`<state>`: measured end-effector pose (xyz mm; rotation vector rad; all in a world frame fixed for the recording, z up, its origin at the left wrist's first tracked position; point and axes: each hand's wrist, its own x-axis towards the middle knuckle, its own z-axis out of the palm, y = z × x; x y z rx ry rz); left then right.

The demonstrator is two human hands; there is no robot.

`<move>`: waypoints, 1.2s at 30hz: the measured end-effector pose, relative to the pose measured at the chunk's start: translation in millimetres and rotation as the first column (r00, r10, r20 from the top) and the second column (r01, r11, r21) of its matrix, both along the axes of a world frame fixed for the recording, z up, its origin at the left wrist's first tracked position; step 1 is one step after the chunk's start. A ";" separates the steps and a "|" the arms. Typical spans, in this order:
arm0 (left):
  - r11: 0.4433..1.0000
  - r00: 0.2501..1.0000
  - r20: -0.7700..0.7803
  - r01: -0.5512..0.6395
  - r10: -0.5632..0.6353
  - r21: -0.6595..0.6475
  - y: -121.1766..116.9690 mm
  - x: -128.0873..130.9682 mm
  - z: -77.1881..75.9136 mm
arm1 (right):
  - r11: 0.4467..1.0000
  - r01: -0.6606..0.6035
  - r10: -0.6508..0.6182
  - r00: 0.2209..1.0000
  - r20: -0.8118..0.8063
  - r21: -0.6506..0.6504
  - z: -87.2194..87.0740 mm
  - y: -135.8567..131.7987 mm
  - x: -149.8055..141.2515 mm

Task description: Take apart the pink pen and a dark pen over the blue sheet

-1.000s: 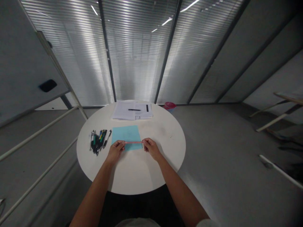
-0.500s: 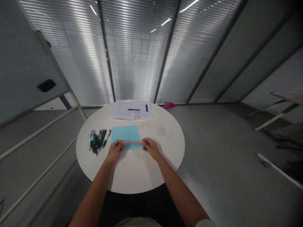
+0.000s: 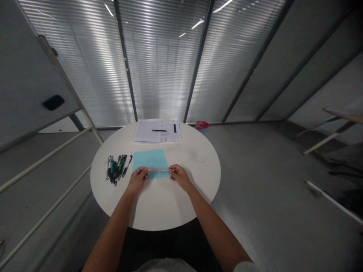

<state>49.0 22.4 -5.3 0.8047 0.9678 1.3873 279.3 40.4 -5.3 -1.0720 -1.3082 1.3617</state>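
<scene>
Two hands, the left hand (image 3: 137, 180) and the right hand (image 3: 179, 177), stand apart, clamped on the ends of one thin pink strip (image 3: 159, 170). Beneath lies one light-blue paper sheet (image 3: 149, 158) on a round white bench (image 3: 159, 204), beside bunched pens (image 3: 115, 169), too tight to count.

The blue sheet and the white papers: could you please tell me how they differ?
The blue sheet is one plain page; the white papers are a printed stack. The blue sheet lies near the hands; the white papers lie at the table's far edge, under a black pen. Both lie flat on the table.

Two hands (image 3: 137, 180) (image 3: 179, 177), one pink stick (image 3: 159, 170), one blue sheet (image 3: 149, 158), one paper stack (image 3: 150, 132), one round table (image 3: 176, 204).
</scene>
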 end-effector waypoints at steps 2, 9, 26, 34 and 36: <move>1.000 1.000 -0.009 -0.007 0.007 -0.003 0.0 0.0 -0.5 | 1.000 0.009 -0.008 1.000 0.008 -0.005 -0.7 0.7 -0.4; 1.000 1.000 0.004 -0.011 0.011 0.008 0.0 -0.4 -2.5 | 1.000 0.009 -0.009 0.998 0.057 -0.006 -2.6 0.8 0.4; 1.000 0.999 0.044 0.003 -0.003 -0.004 0.3 -0.8 -1.3 | 1.000 0.014 -0.014 1.000 0.025 -0.013 0.9 -1.1 0.5; 0.999 0.999 0.041 -0.031 0.032 -0.009 0.5 -0.3 -2.1 | 1.000 0.004 -0.003 1.000 -0.026 0.026 2.4 -1.1 2.3; 0.999 0.999 0.038 -0.033 0.033 -0.005 0.8 -0.4 -2.9 | 1.000 0.006 -0.006 1.000 -0.028 0.023 2.9 -1.5 2.3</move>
